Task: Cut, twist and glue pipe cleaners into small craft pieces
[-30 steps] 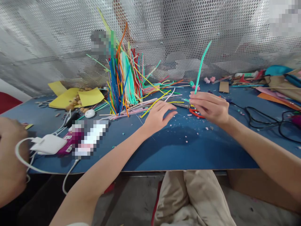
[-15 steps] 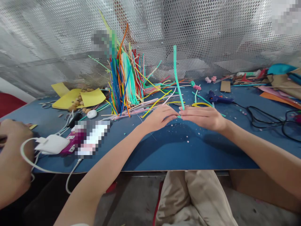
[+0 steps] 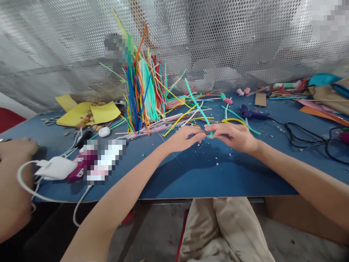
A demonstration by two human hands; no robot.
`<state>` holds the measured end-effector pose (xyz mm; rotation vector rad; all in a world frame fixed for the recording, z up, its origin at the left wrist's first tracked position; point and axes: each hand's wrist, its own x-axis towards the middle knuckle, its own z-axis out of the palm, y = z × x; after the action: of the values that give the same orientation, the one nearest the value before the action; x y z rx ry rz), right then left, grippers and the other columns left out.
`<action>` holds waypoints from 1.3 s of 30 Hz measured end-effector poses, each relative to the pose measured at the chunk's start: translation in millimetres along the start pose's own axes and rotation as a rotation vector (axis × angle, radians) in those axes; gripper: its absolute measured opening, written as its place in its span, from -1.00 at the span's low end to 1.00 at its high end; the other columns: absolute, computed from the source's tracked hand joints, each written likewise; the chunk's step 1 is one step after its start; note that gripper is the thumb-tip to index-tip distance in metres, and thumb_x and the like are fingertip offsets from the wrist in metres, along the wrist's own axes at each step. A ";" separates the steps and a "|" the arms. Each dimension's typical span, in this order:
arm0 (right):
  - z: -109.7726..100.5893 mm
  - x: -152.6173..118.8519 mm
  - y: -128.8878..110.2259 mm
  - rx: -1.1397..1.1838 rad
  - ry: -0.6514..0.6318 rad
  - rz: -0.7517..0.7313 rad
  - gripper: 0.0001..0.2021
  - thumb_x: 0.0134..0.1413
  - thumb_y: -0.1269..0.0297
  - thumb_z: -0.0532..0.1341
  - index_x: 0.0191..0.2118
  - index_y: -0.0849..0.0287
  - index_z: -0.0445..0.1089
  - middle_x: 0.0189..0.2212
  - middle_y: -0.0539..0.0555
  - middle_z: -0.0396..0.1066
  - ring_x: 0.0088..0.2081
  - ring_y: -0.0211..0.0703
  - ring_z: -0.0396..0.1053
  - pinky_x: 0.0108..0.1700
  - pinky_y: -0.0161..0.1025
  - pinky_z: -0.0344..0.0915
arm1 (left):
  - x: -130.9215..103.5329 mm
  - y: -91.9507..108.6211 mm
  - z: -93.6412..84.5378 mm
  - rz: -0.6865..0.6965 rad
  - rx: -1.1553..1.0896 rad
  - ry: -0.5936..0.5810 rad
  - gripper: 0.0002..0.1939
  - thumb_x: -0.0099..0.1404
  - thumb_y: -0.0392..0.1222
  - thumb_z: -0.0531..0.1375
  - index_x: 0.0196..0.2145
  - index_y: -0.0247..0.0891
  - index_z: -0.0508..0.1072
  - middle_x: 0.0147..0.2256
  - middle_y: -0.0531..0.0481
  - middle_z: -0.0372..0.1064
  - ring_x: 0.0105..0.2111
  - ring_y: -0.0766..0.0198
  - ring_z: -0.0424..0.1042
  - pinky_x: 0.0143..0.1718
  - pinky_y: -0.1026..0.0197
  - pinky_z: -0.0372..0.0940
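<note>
teal pipe cleaner [image 3: 195, 98] pinched in both hands' fingers [image 3: 200, 136], glue gun [image 3: 255, 114] behind right wrist

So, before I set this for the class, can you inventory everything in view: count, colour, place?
teal pipe cleaner: one, teal, at the fingertips
pipe cleaner bundle: many, mixed, upright, back left
loose pipe cleaners: many, mixed, around bundle
sheets: several, yellow, left
beads: many, brown, by sheets
scissors: one, grey, far left
rounded case: one, white, left
charger: one, white, front left
power strip: one, purple, beside charger
glue gun: one, dark blue, right
cardboard piece: one, brown, back right
table: one, blue, beneath
mesh panel: silver, behind; count unclear
co-worker's arm: one, left edge
left hand: one, centre
right hand: one, right of centre
</note>
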<state>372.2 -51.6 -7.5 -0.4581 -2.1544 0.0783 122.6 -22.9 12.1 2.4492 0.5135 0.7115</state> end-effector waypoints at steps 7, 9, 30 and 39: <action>2.8 -2.1 2.4 -0.047 0.031 0.039 -0.55 0.20 0.33 0.34 0.19 0.01 0.38 0.07 0.06 0.53 0.11 -0.07 0.49 0.16 -0.11 0.49 | 0.2 6.4 -2.2 -0.048 -0.114 0.000 -0.60 0.48 0.06 0.10 -0.27 -0.29 0.58 -0.39 -0.04 0.54 -0.46 0.37 0.47 -0.39 0.32 0.34; 2.3 -0.2 2.2 -0.022 0.033 0.031 -0.62 0.20 0.32 0.33 0.13 -0.02 0.43 0.14 0.04 0.47 0.12 -0.06 0.48 0.15 -0.07 0.49 | 0.5 6.2 -1.7 -0.007 -0.065 0.037 -0.62 0.47 0.05 0.11 -0.25 -0.26 0.59 -0.39 -0.04 0.55 -0.44 0.36 0.48 -0.39 0.32 0.34; 3.4 11.9 -8.4 0.027 0.167 0.074 -0.74 0.16 0.23 0.37 -0.02 -0.03 0.56 -0.26 0.01 0.60 -0.20 -0.12 0.56 -0.10 -0.13 0.54 | -3.8 22.8 -0.2 0.422 0.999 0.547 -0.89 0.36 -0.17 0.29 -0.15 -0.08 0.56 -0.29 0.13 0.58 -0.33 0.25 0.33 -0.28 0.11 0.12; 4.4 12.5 -10.2 -0.126 0.149 0.073 -0.87 0.23 0.28 0.31 -0.11 0.04 0.53 -0.24 0.00 0.61 -0.22 -0.14 0.57 -0.15 -0.18 0.53 | -12.9 16.0 -10.3 0.452 1.097 0.518 -0.77 0.39 -0.19 0.26 -0.02 0.07 0.54 -0.25 0.14 0.57 -0.27 0.22 0.38 -0.19 0.03 0.12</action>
<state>359.1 -56.1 2.0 -0.5968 -2.0036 -0.0506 109.7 -37.8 24.0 3.4516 0.6583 1.6009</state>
